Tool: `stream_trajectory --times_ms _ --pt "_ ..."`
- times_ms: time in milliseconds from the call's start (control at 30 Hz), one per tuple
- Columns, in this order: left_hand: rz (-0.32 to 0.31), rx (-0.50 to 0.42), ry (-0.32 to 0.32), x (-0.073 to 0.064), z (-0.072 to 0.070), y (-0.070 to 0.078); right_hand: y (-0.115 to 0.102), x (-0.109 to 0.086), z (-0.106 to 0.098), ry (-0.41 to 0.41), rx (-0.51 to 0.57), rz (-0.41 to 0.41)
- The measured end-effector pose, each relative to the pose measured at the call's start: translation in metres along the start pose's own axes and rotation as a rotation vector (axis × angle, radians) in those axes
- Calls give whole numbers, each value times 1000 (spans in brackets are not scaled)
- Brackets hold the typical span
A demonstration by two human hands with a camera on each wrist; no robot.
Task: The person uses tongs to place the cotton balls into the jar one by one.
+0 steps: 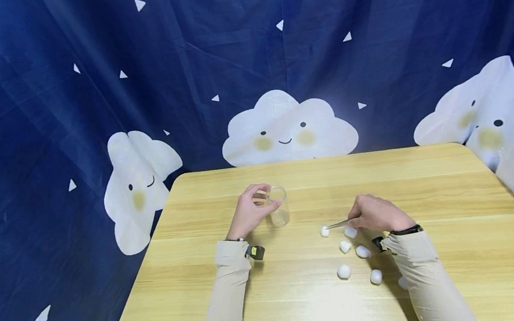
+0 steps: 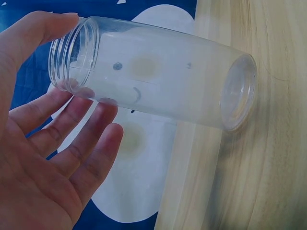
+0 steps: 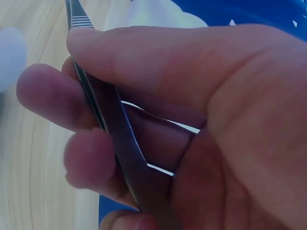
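Over on the left, we have the left hand pinching the clear jar at its threaded neck, thumb one side, fingertips the other. The jar stands upright on the table, nearer the far-left corner than the far-right. Careful there: the hold is high and looks light, so a knock at the rim could tip it.

Moving right, we find a white ball at the tips of the tweezers; whether they truly bite is too small for us to tell. A shallow nip could drop it, a hard squeeze could shoot it toward the far edge.

Just beyond, the loose balls trail away from the far edge, and one bump could set them rolling.

And furthest right, the right hand grasps the tweezers between thumb and fingers, its sleeve low over a half-hidden ball; swing that forearm outward and we could see balls swept toward the right edge.
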State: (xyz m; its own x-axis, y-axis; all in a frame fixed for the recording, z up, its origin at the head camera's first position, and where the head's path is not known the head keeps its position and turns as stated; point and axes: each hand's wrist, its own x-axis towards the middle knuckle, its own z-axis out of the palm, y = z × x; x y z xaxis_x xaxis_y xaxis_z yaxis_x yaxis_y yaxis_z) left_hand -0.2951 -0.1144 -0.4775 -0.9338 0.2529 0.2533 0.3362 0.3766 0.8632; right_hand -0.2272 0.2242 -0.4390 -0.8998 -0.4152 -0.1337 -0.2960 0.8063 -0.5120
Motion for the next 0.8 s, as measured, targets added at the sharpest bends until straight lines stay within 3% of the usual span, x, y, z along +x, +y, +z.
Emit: stream_trajectory --times_ms 367,800 --pt "4 8 -1 1 0 -2 -2 -2 -1 24 -22 -53" --pt "15 19 0 1 0 -2 -1 -1 -1 28 -19 -41"
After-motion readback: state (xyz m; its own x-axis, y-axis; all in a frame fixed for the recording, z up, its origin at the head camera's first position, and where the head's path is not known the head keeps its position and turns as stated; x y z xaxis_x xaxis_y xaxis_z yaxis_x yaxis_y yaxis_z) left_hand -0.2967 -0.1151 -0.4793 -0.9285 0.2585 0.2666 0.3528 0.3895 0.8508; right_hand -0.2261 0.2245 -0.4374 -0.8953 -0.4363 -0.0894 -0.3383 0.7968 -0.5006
